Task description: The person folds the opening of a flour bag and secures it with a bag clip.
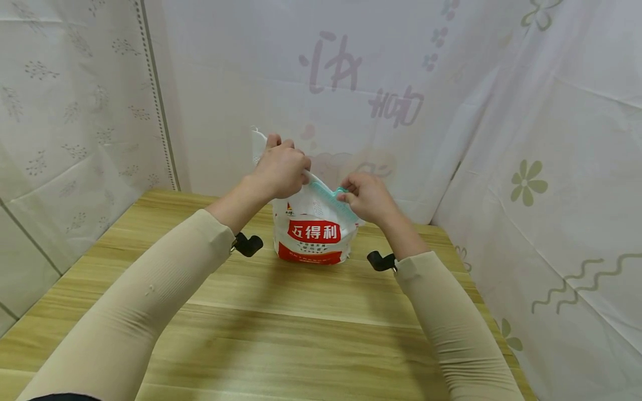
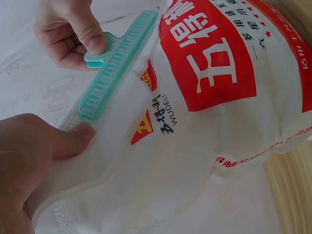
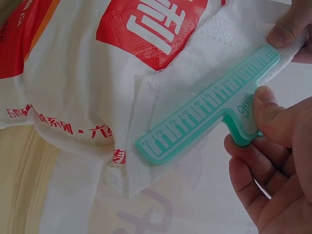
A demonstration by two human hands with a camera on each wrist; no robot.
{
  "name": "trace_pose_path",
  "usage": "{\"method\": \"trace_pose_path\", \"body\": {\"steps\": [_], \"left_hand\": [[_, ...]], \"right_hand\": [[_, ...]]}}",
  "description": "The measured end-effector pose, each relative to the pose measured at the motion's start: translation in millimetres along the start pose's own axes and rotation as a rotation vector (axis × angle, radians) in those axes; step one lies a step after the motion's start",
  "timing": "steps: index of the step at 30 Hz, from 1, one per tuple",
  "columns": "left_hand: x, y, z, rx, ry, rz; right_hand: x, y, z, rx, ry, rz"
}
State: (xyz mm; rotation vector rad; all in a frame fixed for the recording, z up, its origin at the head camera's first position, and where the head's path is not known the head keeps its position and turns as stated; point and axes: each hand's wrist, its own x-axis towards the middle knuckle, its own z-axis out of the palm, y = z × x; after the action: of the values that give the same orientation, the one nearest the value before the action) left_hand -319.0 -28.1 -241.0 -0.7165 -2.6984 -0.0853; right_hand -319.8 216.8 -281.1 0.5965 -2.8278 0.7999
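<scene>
A white flour bag (image 1: 313, 236) with red printed panels stands on the table, its upper part folded over at a slant. Across that folded edge lies a teal bag clip (image 3: 209, 105) with a piano-key pattern. My right hand (image 1: 368, 197) pinches the clip's handle between thumb and fingers, seen closely in the right wrist view. My left hand (image 1: 282, 167) grips the folded top of the bag just beyond the clip's other end; in the left wrist view its thumb (image 2: 73, 139) presses on the plastic. Part of the bag's top sticks up behind the left hand.
The wood-grain table (image 1: 261, 345) reaches under both forearms. Pale printed curtains (image 1: 225, 83) hang behind it and along both sides. A black wrist-camera mount (image 1: 248, 245) juts from the left sleeve, and another mount (image 1: 381, 262) from the right.
</scene>
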Motion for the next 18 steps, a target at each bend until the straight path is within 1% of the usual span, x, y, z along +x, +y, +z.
{"method": "trace_pose_path", "body": {"steps": [7, 12, 15, 18], "left_hand": [[1.0, -0.5, 0.4, 0.002, 0.004, 0.001], [1.2, -0.3, 0.0, 0.0, 0.003, -0.007], [1.1, -0.3, -2.2, -0.016, -0.013, -0.008], [0.6, -1.4, -6.0, -0.03, -0.034, 0.001]], "right_hand": [[-0.6, 0, 0, 0.006, -0.01, 0.002], [-0.5, 6, 0, 0.013, -0.023, -0.016], [-2.4, 15, -1, 0.064, -0.036, -0.013], [-8.7, 27, 0, 0.148, -0.025, 0.017]]}}
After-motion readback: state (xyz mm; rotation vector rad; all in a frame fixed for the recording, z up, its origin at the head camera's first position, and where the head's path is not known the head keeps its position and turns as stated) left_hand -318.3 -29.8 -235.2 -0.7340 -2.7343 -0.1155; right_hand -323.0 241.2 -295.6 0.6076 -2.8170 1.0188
